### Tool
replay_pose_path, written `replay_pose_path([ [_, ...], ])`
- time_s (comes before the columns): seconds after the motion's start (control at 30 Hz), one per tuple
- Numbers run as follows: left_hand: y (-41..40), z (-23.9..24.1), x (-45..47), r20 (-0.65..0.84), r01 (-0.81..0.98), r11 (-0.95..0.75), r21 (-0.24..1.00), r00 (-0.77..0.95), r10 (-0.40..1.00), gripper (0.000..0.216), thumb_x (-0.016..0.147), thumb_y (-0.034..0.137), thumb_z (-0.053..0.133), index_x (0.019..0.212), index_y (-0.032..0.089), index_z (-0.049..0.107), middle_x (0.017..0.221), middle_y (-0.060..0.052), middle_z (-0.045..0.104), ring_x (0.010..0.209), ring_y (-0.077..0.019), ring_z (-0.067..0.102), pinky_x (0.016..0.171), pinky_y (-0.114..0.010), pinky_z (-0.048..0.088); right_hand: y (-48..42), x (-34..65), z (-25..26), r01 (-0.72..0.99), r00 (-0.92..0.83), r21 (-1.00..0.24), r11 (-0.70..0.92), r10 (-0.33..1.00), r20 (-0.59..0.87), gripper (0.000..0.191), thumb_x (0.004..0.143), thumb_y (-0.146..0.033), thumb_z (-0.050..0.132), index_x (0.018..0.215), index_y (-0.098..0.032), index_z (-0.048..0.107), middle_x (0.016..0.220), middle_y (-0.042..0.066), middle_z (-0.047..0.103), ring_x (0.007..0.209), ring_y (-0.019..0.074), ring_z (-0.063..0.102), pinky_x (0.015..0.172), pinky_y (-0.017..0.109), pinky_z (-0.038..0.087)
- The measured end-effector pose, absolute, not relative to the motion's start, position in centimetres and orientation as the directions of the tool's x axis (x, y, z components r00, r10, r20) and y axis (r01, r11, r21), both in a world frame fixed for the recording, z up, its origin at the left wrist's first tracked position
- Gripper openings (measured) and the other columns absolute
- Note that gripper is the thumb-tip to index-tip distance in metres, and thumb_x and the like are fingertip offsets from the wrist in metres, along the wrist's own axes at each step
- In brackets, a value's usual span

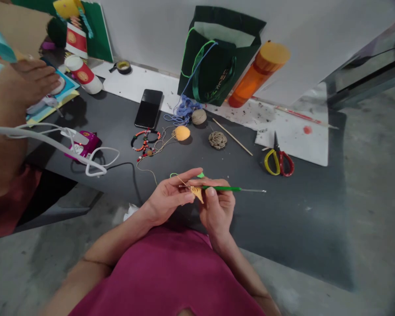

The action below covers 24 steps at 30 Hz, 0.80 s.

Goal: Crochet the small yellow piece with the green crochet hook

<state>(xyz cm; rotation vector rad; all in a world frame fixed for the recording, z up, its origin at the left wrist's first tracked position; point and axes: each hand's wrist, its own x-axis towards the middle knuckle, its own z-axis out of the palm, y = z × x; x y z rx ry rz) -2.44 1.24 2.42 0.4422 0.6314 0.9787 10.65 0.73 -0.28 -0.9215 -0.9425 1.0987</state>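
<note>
My left hand (pixel 166 199) pinches a small piece of yellow-orange crochet (pixel 196 193) between thumb and fingers, its index finger stretched out with yarn running over it. In my right hand (pixel 219 208) is a crochet hook (pixel 225 188) with a green handle, its bare metal end pointing right and its other end at the crochet piece. A bit of bright green (pixel 200 175) shows just behind my fingers. Beyond my hands lie a yellow yarn ball (pixel 182 133) and a rolled grey-brown yarn piece (pixel 217 140). A thin strand trails across the table toward my left hand.
Scissors (pixel 278 160) with yellow and red handles lie at right, near a thin stick (pixel 233 137). A phone (pixel 149 108), beaded bracelets (pixel 145 141), blue yarn (pixel 185 109) and a dark green bag (pixel 220 57) stand or lie behind. Another person's hand (pixel 26 83) is at far left, near white cables (pixel 95 164).
</note>
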Motion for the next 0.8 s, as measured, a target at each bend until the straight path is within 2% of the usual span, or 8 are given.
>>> replay_pose_path([
  [0.13,1.3,2.8,-2.3,-0.296,-0.613,0.424,0.667,0.305,0.905,0.041,0.072,0.03,0.09,0.112,0.028,0.081,0.1,-0.003,0.081,0.092,-0.0151,0.071,0.093,-0.029,0.051,0.6,10.9,-0.3,-0.152,0.201,-0.949,0.277,0.949,0.245,0.008,0.095,-0.032,0.065,0.097,-0.028,0.072,0.084,0.001,0.08,0.084,0.0203,0.077,0.082,0.041,0.06],
  [0.23,1.4,2.9,-2.3,-0.32,-0.618,0.376,0.691,0.205,0.925,0.046,0.069,0.025,0.092,0.114,0.027,0.08,0.084,0.002,0.078,0.077,-0.0101,0.069,0.084,-0.025,0.053,0.9,11.5,0.1,0.019,0.115,-0.896,0.444,0.889,0.443,0.018,0.095,-0.021,0.063,0.106,-0.031,0.074,0.092,0.002,0.083,0.085,0.0204,0.078,0.078,0.04,0.06],
  [0.3,1.5,2.9,-2.3,-0.341,-0.626,0.369,0.687,0.171,0.924,0.056,0.067,0.021,0.093,0.12,0.025,0.077,0.075,0.004,0.074,0.069,-0.0084,0.066,0.077,-0.024,0.053,1.0,11.7,0.3,0.179,0.058,-0.804,0.567,0.81,0.584,0.026,0.092,-0.017,0.068,0.11,-0.034,0.075,0.1,0.002,0.084,0.085,0.0208,0.078,0.073,0.039,0.06],
  [0.37,1.6,2.9,-2.3,-0.373,-0.634,0.397,0.664,0.18,0.91,0.061,0.066,0.02,0.092,0.125,0.023,0.075,0.068,0.006,0.071,0.065,-0.0086,0.065,0.076,-0.025,0.053,1.1,11.5,0.3,0.276,0.071,-0.743,0.609,0.759,0.648,0.03,0.088,-0.016,0.072,0.11,-0.037,0.076,0.103,0.002,0.083,0.082,0.0203,0.077,0.069,0.038,0.06],
  [0.43,1.6,2.9,-2.3,-0.404,-0.639,0.444,0.628,0.22,0.888,0.063,0.066,0.019,0.092,0.126,0.022,0.074,0.064,0.007,0.069,0.063,-0.0084,0.064,0.076,-0.025,0.053,0.9,11.1,0.0,0.232,0.154,-0.784,0.575,0.774,0.614,0.028,0.088,-0.016,0.072,0.107,-0.036,0.077,0.098,0.001,0.083,0.079,0.0189,0.076,0.069,0.037,0.06],
  [0.57,1.6,2.8,-2.4,-0.448,-0.651,0.514,0.559,0.285,0.847,0.066,0.065,0.017,0.092,0.128,0.021,0.072,0.068,0.007,0.07,0.064,-0.0073,0.064,0.074,-0.023,0.05,0.3,10.7,-0.6,-0.039,0.274,-0.923,0.383,0.892,0.359,0.012,0.093,-0.024,0.068,0.097,-0.031,0.077,0.086,0.0,0.081,0.08,0.0184,0.077,0.076,0.038,0.062],
  [0.67,1.6,2.8,-2.4,-0.44,-0.653,0.513,0.557,0.292,0.849,0.069,0.066,0.018,0.091,0.132,0.021,0.07,0.067,0.008,0.069,0.063,-0.0075,0.064,0.073,-0.024,0.049,0.0,10.8,-0.6,-0.104,0.306,-0.961,0.256,0.928,0.215,0.009,0.095,-0.031,0.065,0.097,-0.026,0.073,0.086,0.002,0.08,0.078,0.0192,0.078,0.069,0.036,0.061],
  [0.8,1.6,2.9,-2.5,-0.411,-0.663,0.49,0.566,0.288,0.865,0.072,0.066,0.019,0.092,0.134,0.022,0.068,0.068,0.007,0.07,0.065,-0.0086,0.065,0.074,-0.024,0.049,0.0,11.0,0.1,-0.091,0.325,-0.96,0.264,0.919,0.222,0.007,0.097,-0.031,0.062,0.098,-0.026,0.066,0.082,0.0,0.078,0.068,0.0165,0.077,0.055,0.028,0.055],
])
